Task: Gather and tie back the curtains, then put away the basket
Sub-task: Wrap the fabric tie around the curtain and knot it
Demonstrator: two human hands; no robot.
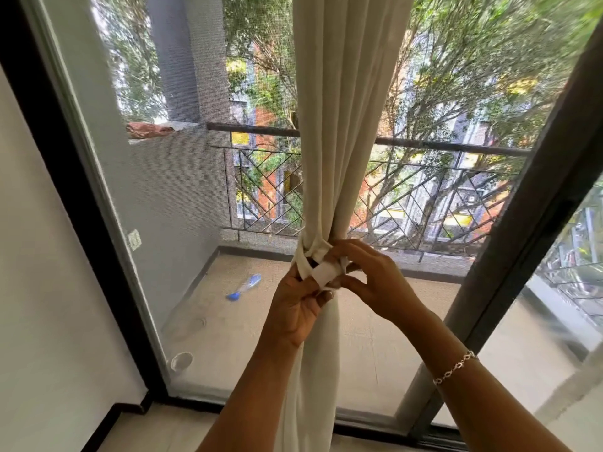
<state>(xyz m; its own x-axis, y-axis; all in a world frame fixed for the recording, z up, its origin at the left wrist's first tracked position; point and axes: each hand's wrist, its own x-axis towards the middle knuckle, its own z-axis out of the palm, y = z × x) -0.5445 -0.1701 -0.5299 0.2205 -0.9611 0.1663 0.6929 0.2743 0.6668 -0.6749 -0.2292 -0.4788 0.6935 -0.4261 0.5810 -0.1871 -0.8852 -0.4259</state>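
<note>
The curtain hangs gathered into one bundle in front of the door, cinched at mid-height by a cloth tie. Both hands work at the tie's near side. The left hand pinches the tie's left end against the bundle, fingers curled tight. The right hand pinches the flat white tab on the right between thumb and fingers. The ends look overlapped but not yet fastened; I cannot tell whether a knot or a fastener sits under the fingers.

The risk lies in the release: if either hand lets go before the ends lock, the tie will likely spring loose and the folds fan out. A pull too far to one side could also drag the tie down the smooth cloth, leaving a slack, lopsided gather. The bracelet on the right wrist might snag the fabric. The basket is not in view.
</note>
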